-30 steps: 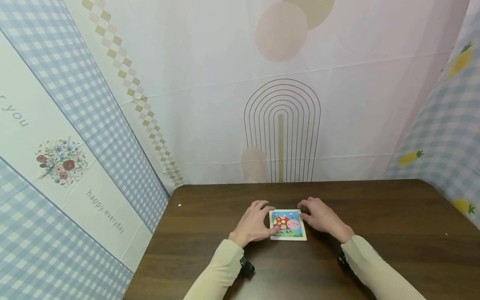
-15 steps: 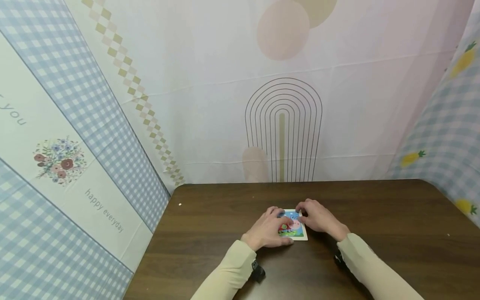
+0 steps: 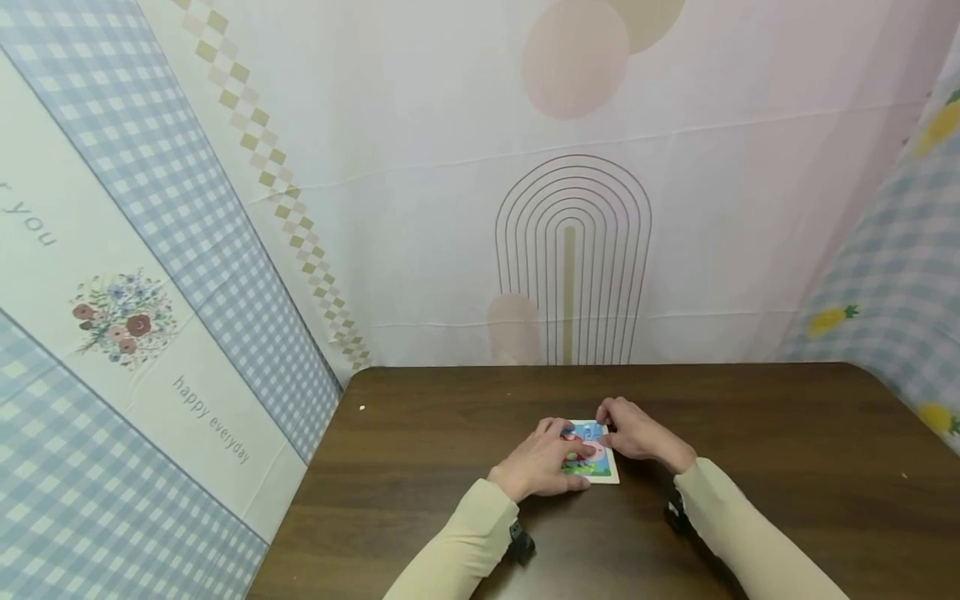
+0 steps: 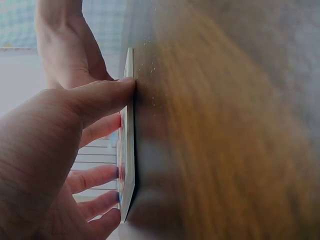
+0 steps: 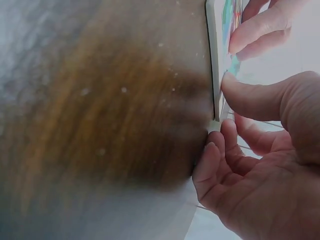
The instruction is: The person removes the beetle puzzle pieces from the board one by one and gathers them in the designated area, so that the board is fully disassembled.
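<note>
A small square ladybug picture board (image 3: 603, 468) with a pale border lies flat on the dark wooden table. From its left side my left hand (image 3: 540, 462) reaches over it, covering much of the picture. The thumb lies along the near edge, and fairly straight fingers rest on the face; the left wrist view shows their tips on the board (image 4: 129, 150). At the far right corner my right hand (image 3: 637, 433) holds the board, thumb on its face. In the right wrist view, that hand's other fingers (image 5: 207, 162) curl just past the corner.
Brown table (image 3: 420, 500) surrounds the board, with a small white speck (image 3: 362, 407) at the far left. A patterned white cloth (image 3: 435, 250) hangs behind the table. Blue checked cloths flank it left and right. Dark cameras (image 3: 521, 546) sit on both wrists.
My left hand has moved right, from the board's left edge to over the picture, its thumb now at the near edge. The right hand has shifted only slightly at the corner.
</note>
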`<state>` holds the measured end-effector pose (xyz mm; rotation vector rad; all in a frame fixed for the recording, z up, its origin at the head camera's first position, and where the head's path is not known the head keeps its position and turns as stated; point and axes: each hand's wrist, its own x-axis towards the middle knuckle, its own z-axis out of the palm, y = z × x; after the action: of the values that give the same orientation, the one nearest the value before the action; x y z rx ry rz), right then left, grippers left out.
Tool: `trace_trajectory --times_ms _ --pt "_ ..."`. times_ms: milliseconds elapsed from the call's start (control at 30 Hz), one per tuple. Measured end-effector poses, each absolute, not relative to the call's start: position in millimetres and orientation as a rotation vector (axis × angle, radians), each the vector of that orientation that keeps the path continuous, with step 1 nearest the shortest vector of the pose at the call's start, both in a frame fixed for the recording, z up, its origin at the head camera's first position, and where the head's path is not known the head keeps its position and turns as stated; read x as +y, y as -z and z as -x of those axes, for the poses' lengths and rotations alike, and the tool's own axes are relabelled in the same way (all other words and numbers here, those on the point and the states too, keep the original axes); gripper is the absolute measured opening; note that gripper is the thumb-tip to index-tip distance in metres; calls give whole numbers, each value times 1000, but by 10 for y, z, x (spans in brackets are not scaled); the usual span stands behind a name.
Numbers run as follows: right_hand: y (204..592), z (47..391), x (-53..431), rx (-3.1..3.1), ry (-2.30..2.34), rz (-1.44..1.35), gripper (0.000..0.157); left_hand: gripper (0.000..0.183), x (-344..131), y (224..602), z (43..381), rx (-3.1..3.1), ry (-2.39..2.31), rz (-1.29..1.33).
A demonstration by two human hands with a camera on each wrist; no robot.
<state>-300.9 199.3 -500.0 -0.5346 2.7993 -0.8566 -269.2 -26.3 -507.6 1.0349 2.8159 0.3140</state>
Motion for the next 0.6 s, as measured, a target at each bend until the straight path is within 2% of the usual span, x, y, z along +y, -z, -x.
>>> trace_trajectory --times_ms 600 --pt "5005 2946 1950 2784 923 572 26 52 -295 5076 2658 2793 -313 -1055"
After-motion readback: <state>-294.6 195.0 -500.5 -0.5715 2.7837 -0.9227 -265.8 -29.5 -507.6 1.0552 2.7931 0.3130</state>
